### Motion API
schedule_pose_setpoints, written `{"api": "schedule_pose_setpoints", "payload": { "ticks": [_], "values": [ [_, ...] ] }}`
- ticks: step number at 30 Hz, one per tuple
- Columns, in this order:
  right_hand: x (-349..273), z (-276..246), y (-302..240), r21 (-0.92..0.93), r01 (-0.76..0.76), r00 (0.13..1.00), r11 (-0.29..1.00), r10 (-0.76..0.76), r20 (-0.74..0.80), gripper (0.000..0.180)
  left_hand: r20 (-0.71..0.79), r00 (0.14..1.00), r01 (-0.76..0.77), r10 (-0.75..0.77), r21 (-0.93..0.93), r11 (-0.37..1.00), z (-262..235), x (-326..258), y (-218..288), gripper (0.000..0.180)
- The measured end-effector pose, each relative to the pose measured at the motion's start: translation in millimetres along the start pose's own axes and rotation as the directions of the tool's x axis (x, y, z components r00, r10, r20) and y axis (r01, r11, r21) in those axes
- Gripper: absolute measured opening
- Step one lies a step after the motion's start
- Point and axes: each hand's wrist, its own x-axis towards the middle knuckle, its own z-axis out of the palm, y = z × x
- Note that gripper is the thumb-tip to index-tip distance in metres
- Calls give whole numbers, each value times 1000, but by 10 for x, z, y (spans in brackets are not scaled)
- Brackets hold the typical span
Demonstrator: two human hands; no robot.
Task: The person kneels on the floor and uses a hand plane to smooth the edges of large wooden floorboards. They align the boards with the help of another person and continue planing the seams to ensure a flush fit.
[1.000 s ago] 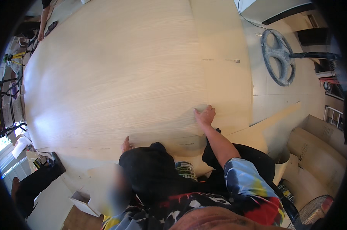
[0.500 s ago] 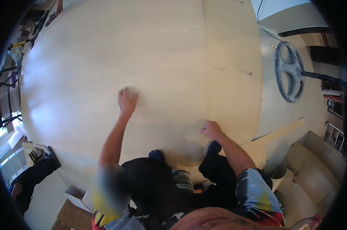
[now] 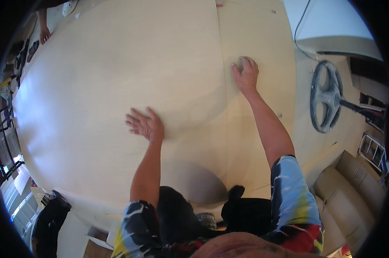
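A large pale wood-coloured sheet (image 3: 95,86) lies flat in front of me. Along its right side a long edge meets or overlaps a similar pale strip (image 3: 263,51); I cannot tell which. My left hand (image 3: 146,125) is over the large sheet with its fingers spread, palm down, holding nothing. Farther out, my right hand (image 3: 246,74) rests on the strip just right of that edge, thumb and fingers apart and a little bent. Whether the left palm touches the sheet is hard to tell.
A grey five-spoked wheel-like base (image 3: 326,96) on a dark pole stands at right. Below it are brown cardboard boxes (image 3: 345,206). A can (image 3: 207,220) sits between my legs. Another person's hand (image 3: 44,35) is at the sheet's far left edge. A dark-clothed leg (image 3: 50,225) shows lower left.
My right hand has moved forward from near my knee, along the edge. My left hand has shifted slightly right with fingers spreading. The other person's hand is lower at far left.
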Motion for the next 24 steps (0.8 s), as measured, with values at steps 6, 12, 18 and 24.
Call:
{"api": "schedule_pose_setpoints", "payload": {
  "ticks": [6, 12, 18, 24],
  "values": [
    [1289, 563, 489, -116, 76, 982, 990, -94, -164, 45, 93, 995, 25, -33, 79, 997, -47, -4, 56, 79],
    [2418, 691, 335, -232, 92, 993, 968, -106, -45, 45, 49, 998, -39, 32, 139, 990, 43, -19, -157, 78],
    [2446, 691, 276, -183, 118, 993, 976, -111, 50, 49, -79, 981, 184, -177, 93, 978, 249, 127, 69, 74],
    [2542, 561, 245, -174, 95, 989, 980, -73, 130, 50, -19, 939, 339, -344, -130, 932, 568, 1130, 2777, 71]
  ]
}}
